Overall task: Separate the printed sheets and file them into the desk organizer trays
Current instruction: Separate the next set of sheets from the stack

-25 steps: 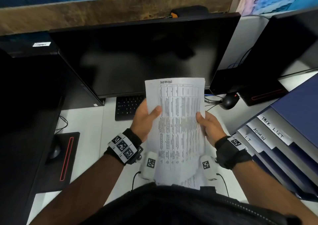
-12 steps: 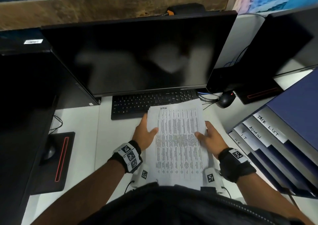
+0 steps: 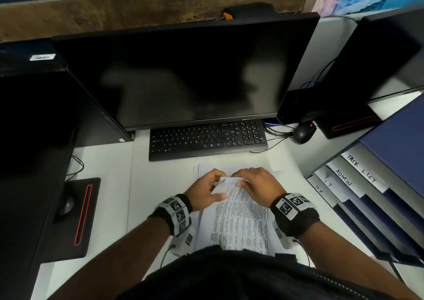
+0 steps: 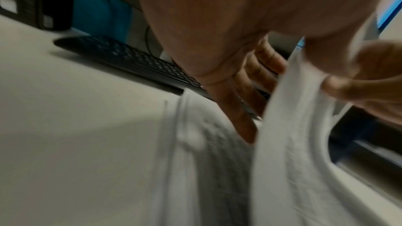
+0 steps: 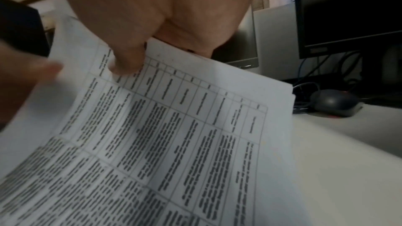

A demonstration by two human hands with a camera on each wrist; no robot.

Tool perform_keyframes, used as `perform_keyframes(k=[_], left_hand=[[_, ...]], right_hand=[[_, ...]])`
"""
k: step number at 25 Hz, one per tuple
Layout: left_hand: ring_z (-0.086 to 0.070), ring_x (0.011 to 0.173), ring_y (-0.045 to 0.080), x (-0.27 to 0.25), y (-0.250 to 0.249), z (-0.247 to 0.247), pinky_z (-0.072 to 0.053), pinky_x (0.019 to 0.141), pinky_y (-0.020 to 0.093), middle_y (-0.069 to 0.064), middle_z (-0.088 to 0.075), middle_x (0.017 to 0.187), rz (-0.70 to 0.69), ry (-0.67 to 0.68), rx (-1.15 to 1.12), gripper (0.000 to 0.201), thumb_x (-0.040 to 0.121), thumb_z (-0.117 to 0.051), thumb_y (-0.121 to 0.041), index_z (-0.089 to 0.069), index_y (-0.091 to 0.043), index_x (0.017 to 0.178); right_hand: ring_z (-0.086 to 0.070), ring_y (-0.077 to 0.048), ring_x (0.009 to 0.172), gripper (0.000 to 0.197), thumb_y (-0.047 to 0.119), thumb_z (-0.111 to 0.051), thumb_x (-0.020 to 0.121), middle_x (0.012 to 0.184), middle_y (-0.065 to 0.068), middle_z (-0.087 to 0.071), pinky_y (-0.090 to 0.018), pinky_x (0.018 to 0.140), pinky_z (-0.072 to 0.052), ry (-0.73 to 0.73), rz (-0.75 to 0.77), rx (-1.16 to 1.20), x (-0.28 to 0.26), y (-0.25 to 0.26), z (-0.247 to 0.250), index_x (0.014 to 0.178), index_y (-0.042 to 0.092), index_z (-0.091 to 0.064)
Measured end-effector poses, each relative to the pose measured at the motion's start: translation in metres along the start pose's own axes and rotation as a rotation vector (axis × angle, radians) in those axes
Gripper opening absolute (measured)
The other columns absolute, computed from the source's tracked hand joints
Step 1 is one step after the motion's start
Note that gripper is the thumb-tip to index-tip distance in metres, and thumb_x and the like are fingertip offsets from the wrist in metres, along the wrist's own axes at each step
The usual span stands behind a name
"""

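A stack of printed sheets (image 3: pixel 241 221) lies on the white desk in front of the keyboard. Its top sheet (image 3: pixel 226 181) is curled up at the far edge, and the printed table on it (image 5: pixel 174 135) shows in the right wrist view. My left hand (image 3: pixel 206 189) has its fingers (image 4: pixel 250 92) under the lifted sheet (image 4: pixel 293 126) and its thumb on top. My right hand (image 3: pixel 257 182) pinches the same edge, thumb (image 5: pixel 128 61) on the print. The blue desk organizer (image 3: pixel 376 221) stands at the right, with trays labelled TASK LIST, ADMIN, IT and HR.
A black keyboard (image 3: pixel 206 139) and a dark monitor (image 3: pixel 183 75) sit just beyond the sheets. A black mouse (image 3: pixel 302 133) with cables lies at the back right. A second mouse on a black pad (image 3: pixel 78 212) is at the left.
The sheets, held up in front of the monitor, came down flat onto the desk. Both hands slid from the sides to the far edge and lifted the top sheet.
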State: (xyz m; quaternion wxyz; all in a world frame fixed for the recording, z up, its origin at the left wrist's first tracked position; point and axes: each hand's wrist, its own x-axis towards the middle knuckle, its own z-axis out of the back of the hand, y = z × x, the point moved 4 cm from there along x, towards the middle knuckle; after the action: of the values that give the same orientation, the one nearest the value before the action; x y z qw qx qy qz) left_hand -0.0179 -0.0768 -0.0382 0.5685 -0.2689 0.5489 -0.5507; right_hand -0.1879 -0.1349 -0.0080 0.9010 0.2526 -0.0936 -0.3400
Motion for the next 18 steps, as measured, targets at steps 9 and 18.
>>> perform_keyframes(k=[9, 18], left_hand=[[-0.033, 0.135, 0.021, 0.031, 0.046, 0.045, -0.026, 0.114, 0.038, 0.003, -0.04, 0.146, 0.247, -0.318, 0.26, 0.07, 0.084, -0.03, -0.059, -0.037, -0.018, 0.141], [-0.057, 0.089, 0.017, 0.035, 0.023, 0.052, -0.048, 0.085, 0.032, 0.0, -0.061, 0.098, -0.017, -0.131, 0.344, 0.018, 0.078, -0.07, -0.012, -0.064, -0.017, 0.094]], right_hand=[[-0.06, -0.021, 0.091, 0.027, 0.04, -0.049, 0.094, 0.102, 0.002, -0.065, -0.032, 0.077, -0.045, 0.08, -0.09, -0.058, 0.018, -0.008, -0.007, 0.115, 0.025, -0.056], [-0.038, -0.025, 0.131, 0.014, 0.016, -0.064, 0.085, 0.143, -0.004, -0.043, -0.042, 0.105, -0.034, 0.073, -0.009, -0.024, 0.027, -0.017, -0.023, 0.099, 0.019, -0.064]])
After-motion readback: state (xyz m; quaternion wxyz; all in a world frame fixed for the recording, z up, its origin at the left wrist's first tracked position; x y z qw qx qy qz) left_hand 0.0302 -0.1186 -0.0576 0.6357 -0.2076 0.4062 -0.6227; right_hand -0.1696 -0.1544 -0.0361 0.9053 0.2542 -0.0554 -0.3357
